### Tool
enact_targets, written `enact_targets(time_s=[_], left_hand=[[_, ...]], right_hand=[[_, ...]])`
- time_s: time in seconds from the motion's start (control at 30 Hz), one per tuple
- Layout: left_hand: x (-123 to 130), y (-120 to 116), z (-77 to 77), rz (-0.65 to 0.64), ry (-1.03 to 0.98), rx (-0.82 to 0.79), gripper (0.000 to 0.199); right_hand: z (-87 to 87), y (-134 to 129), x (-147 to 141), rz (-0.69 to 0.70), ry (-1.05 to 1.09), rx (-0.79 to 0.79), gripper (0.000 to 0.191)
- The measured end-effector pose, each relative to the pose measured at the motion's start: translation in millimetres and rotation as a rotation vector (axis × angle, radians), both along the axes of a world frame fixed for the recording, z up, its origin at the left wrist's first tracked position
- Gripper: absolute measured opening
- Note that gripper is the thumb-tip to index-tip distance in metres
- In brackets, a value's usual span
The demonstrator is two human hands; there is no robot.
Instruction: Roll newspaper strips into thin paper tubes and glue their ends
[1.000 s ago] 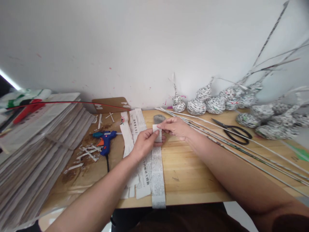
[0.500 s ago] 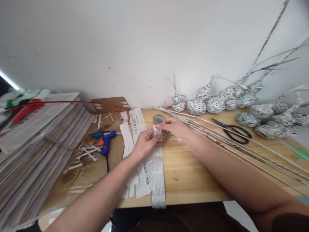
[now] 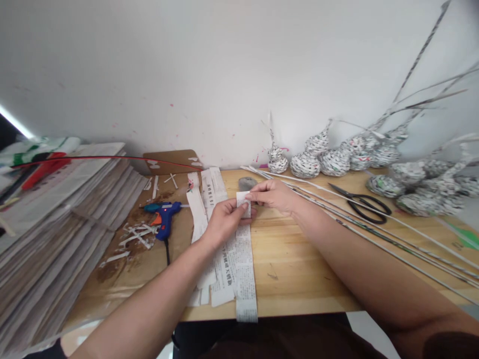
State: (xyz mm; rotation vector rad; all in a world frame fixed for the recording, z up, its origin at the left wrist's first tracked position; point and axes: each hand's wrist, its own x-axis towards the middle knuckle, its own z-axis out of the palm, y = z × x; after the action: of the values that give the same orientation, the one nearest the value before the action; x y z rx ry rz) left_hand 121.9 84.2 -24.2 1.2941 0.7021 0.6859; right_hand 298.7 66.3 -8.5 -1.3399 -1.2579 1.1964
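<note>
A long newspaper strip (image 3: 245,279) runs from my hands down over the table's front edge. Near its top end, my left hand (image 3: 228,217) pinches the strip between thumb and fingers. My right hand (image 3: 271,196) has its fingertips closed on the strip's upper right corner. More newspaper strips (image 3: 223,279) lie just to the left, partly under my left forearm. Behind my hands sits a round grey object (image 3: 247,182).
Left are a blue glue gun (image 3: 164,224), paper scraps (image 3: 138,237) and a tall paper stack (image 3: 78,224). Right are black scissors (image 3: 364,205), long thin paper rods (image 3: 355,219) and woven paper gourd shapes (image 3: 305,164). A wall (image 3: 224,75) stands behind the table.
The top end of the strip now stands flatter and more exposed between my fingers. My right fingertips have shifted slightly to the right along its top.
</note>
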Motion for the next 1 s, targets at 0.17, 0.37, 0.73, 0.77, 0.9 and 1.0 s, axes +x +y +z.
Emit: enact_targets(time_s=[0.17,0.37,0.73,0.77,0.9,1.0], left_hand=[[-0.1,1.1,-3.3,-0.013,-0.011,-0.016,0.039],[-0.5,2.7,-5.3,-0.020,0.000,-0.015,0.038],[1.1,-1.7,-1.7,-0.008,0.012,-0.038,0.029],[1.4,-1.8,-1.5,-0.011,0.009,-0.041,0.028],[1.9,-2.2,-1.0,-0.014,0.004,-0.055,0.028],[1.6,-1.8,-1.3,-0.014,0.009,-0.057,0.028]], right_hand=[[0.0,-0.3,0.3,0.060,0.054,-0.038,0.033],[-1.1,-0.7,0.9,0.109,0.146,-0.100,0.030],[-3.1,1.6,-4.9,-0.056,0.124,-0.095,0.031],[-2.9,1.5,-5.5,-0.066,0.126,-0.098,0.032],[-3.2,1.3,-7.1,-0.085,0.133,-0.103,0.033],[-3.0,1.2,-6.9,-0.070,0.136,-0.107,0.032]])
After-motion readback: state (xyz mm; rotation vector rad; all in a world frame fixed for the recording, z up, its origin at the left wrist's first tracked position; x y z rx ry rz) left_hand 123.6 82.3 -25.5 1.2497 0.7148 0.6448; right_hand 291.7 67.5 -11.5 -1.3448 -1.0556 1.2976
